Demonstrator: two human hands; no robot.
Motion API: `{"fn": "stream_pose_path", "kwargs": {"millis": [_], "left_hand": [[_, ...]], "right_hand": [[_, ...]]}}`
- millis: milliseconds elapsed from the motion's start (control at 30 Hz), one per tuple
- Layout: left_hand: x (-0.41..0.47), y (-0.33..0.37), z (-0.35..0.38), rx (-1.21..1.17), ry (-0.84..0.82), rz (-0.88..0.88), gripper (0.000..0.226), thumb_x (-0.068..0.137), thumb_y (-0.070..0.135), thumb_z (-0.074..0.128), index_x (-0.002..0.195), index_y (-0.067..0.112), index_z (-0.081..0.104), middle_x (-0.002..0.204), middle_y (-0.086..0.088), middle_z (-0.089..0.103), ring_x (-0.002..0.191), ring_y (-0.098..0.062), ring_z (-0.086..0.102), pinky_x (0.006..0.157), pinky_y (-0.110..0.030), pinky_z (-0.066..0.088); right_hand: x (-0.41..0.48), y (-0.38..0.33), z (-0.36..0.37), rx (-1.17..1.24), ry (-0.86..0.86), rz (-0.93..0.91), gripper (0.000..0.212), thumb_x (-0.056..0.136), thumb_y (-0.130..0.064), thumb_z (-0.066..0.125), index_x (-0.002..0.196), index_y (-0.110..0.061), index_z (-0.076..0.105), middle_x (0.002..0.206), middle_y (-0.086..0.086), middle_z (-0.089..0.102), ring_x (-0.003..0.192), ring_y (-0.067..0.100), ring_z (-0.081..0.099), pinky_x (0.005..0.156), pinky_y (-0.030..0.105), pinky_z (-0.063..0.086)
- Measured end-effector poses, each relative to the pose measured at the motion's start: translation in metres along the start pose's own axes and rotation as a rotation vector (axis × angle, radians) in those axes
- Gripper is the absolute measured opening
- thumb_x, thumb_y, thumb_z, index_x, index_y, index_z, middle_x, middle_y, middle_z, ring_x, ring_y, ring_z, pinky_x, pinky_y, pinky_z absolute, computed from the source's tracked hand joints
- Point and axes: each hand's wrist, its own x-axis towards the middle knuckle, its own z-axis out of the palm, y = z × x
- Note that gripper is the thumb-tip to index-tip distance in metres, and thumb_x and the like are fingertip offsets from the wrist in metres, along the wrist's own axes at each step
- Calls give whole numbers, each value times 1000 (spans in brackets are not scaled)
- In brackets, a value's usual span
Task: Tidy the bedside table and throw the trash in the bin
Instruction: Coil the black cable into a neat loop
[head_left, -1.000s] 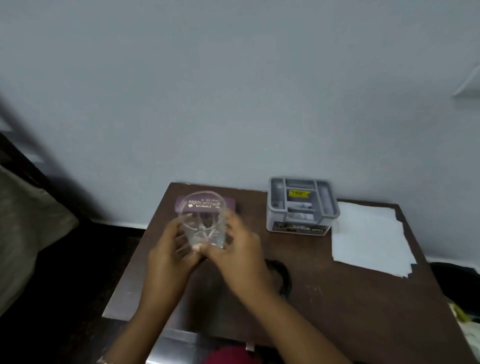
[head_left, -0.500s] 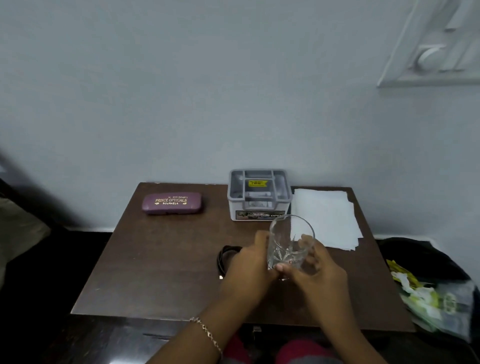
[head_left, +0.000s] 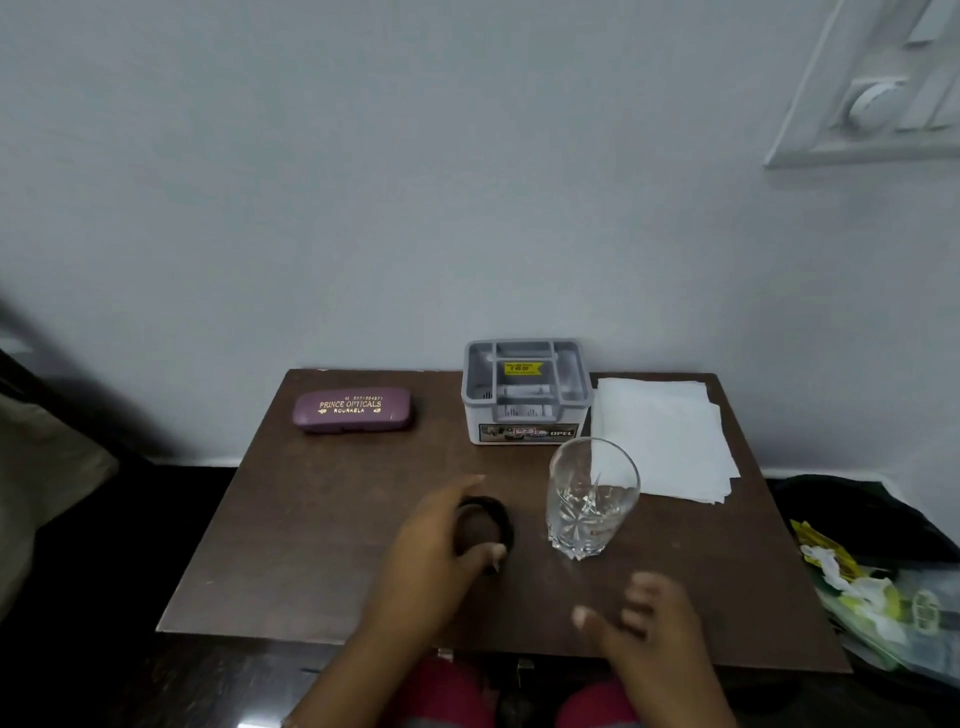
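One glass (head_left: 592, 499) upright; left hand (head_left: 431, 545) curls round one black coil (head_left: 502, 521) (partly hidden), right hand (head_left: 660, 634) slack-fingered

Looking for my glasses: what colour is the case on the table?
Purple, with gold lettering; the case shows best in the head view.

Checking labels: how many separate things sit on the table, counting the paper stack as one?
5: purple case back-left, grey organizer back-centre, white paper stack back-right, glass in front of it, black coil gripped by the left hand.
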Motion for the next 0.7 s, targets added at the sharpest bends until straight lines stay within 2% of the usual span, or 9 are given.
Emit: {"fn": "stream_pose_path", "kwargs": {"millis": [67, 133, 233, 333, 367, 467, 533, 700], "left_hand": [[-7, -19, -11, -54, 118, -124, 53, 81, 27, 70, 128, 32, 47, 127, 8, 50, 110, -8, 50, 92, -27, 44], [-6, -38, -12, -65, 150, -230, 46, 85, 31, 65, 128, 26, 50, 126, 2, 52, 101, -14, 56, 87, -34, 50], [-2, -44, -5, -113, 116, -301, 41, 87, 40, 59, 125, 25, 53, 121, -3, 57, 99, -20, 60, 85, -44, 54], [6, -40, 4, -141, 99, -305, 42, 86, 46, 58, 122, 24, 57, 115, 1, 56, 99, -22, 61, 83, -45, 55], [9, -38, 5, -158, 100, -299, 39, 86, 43, 60, 119, 23, 59, 113, 1, 56, 97, -21, 62, 82, -44, 55], [19, -44, 3, -214, 105, -313, 30, 86, 24, 64, 115, 18, 64, 108, -4, 68, 94, -21, 66, 82, -42, 56], [22, -55, -6, -237, 135, -334, 30, 86, 17, 65, 115, 15, 66, 105, -7, 72, 93, -22, 68, 82, -41, 57], [25, -102, -45, -150, 229, -424, 25, 83, 23, 68, 103, 10, 72, 91, -14, 74, 82, -30, 71, 75, -43, 57]], "right_hand": [[-11, -1, 2, -16, -168, 36, 38, 68, 4, 78, 100, -9, 61, 107, 19, 64, 84, 21, 62, 64, 13, 50], [-9, -5, 10, -92, -273, 5, 38, 76, -2, 73, 111, -10, 63, 108, 11, 65, 87, 14, 64, 62, 9, 48], [-2, -21, 39, -222, -318, -67, 53, 87, -17, 63, 137, -12, 44, 128, 6, 52, 101, 12, 58, 76, 13, 47], [9, -33, 71, -282, -209, -149, 52, 92, -24, 55, 140, -11, 39, 126, 7, 51, 109, 21, 56, 96, 35, 46], [13, -36, 79, -288, -179, -161, 48, 93, -24, 54, 138, -11, 43, 124, 9, 52, 108, 23, 57, 97, 35, 45], [19, -45, 98, -320, -147, -177, 41, 92, -19, 55, 132, -9, 51, 125, 12, 52, 108, 23, 55, 95, 24, 40], [18, -50, 113, -306, -142, -194, 40, 92, -18, 56, 130, -7, 52, 125, 11, 51, 105, 20, 55, 93, 22, 39], [11, -63, 170, -277, -191, -229, 42, 90, -20, 59, 129, -6, 53, 127, 12, 50, 111, 22, 54, 98, 26, 40]]}}
